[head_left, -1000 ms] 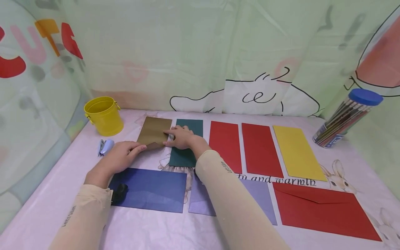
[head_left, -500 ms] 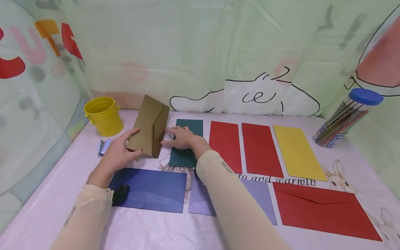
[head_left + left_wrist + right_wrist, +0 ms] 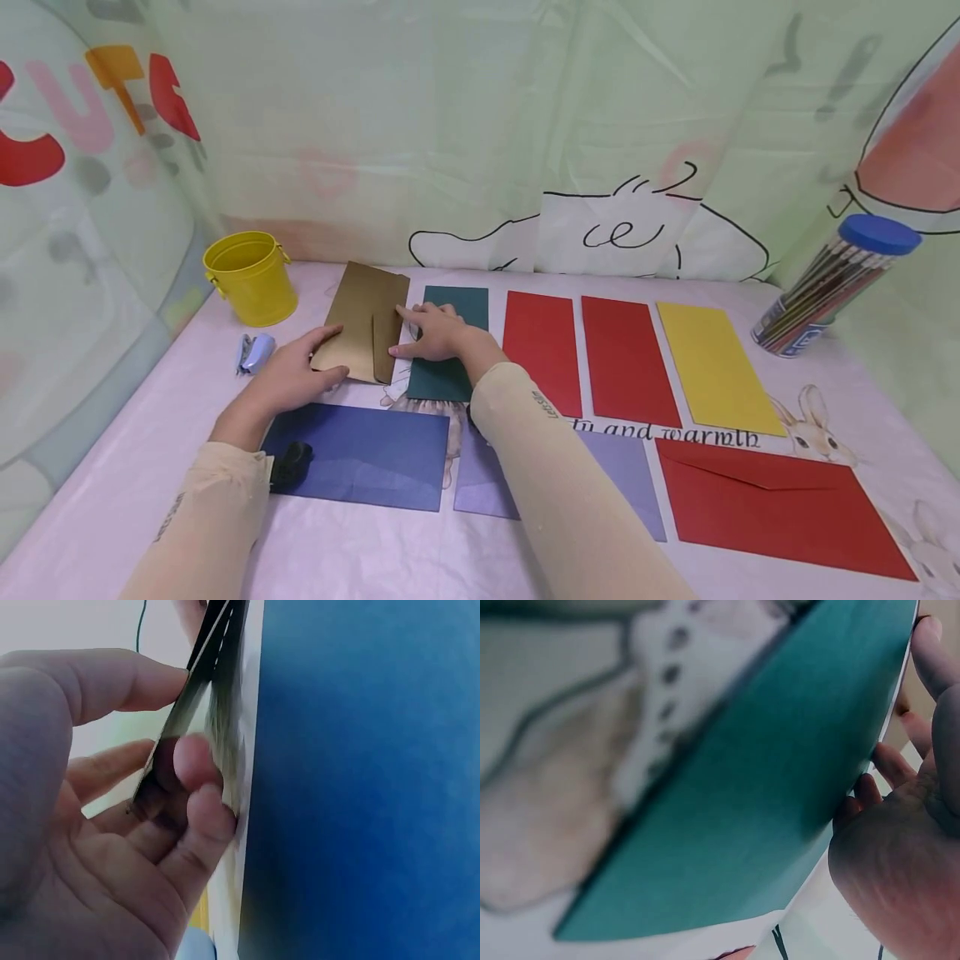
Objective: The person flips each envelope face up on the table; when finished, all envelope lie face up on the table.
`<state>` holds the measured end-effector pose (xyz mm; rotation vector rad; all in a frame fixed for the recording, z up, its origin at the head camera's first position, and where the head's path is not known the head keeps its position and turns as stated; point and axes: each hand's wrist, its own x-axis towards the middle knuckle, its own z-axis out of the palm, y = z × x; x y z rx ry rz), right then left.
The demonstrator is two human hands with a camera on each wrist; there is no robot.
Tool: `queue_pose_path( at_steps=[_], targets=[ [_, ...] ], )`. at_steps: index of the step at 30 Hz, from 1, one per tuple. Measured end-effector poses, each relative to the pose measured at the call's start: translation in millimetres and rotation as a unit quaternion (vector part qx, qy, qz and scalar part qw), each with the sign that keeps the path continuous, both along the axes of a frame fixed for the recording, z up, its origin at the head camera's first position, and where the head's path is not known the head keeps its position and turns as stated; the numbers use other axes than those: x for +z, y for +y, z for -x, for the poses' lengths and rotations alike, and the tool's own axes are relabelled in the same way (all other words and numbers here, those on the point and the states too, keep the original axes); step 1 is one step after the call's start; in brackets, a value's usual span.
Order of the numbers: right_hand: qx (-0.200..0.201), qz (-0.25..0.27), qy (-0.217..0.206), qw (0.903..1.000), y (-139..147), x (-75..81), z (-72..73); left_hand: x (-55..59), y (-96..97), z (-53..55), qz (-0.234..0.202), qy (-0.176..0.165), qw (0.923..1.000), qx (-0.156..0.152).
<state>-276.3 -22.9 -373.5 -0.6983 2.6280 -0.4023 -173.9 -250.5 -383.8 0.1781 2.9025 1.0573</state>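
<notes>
A brown envelope (image 3: pixel 356 321) with its flap side up lies at the back left, slightly raised at my left hand. My left hand (image 3: pixel 288 371) holds its near left edge; the left wrist view shows the thumb on one face and fingers behind the envelope's edge (image 3: pixel 169 724). Across from it, my right hand (image 3: pixel 438 331) touches the brown envelope's right edge with spread thumb and index finger. This hand is above a dark green envelope (image 3: pixel 450 383) and partly covers it. Below my left wrist lies a blue envelope (image 3: pixel 367 458).
Two red envelopes (image 3: pixel 540 342) and a yellow one (image 3: pixel 716 367) lie in the back row. In front are a lilac envelope (image 3: pixel 622 475), partly under my right sleeve, and a red one (image 3: pixel 780 517). A yellow bucket (image 3: pixel 258 287), light-blue stapler (image 3: pixel 257 353) and pencil tub (image 3: pixel 832 287) stand around.
The brown envelope was plain side up and low, then was tilted up by my left hand, and now is lowered with its flap showing. My right hand has barely moved.
</notes>
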Motion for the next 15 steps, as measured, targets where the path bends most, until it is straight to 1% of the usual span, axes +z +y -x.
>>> queue_pose_path(
  at_steps=[4, 10, 15],
  targets=[
    [0.002, -0.01, 0.003, 0.9999, -0.3, 0.7, -0.5, 0.3, 1.4, 0.3, 0.026, -0.007, 0.9996, 0.001],
    [0.007, -0.009, 0.005, 0.9999, 0.2, 1.3, -0.2, 1.5, 3.7, 0.2, 0.057, -0.01, 0.9983, 0.006],
    [0.009, -0.011, 0.009, 0.9999, -0.3, 0.5, 0.4, 1.5, 4.2, 0.8, 0.077, -0.015, 0.9969, 0.001]
  ],
)
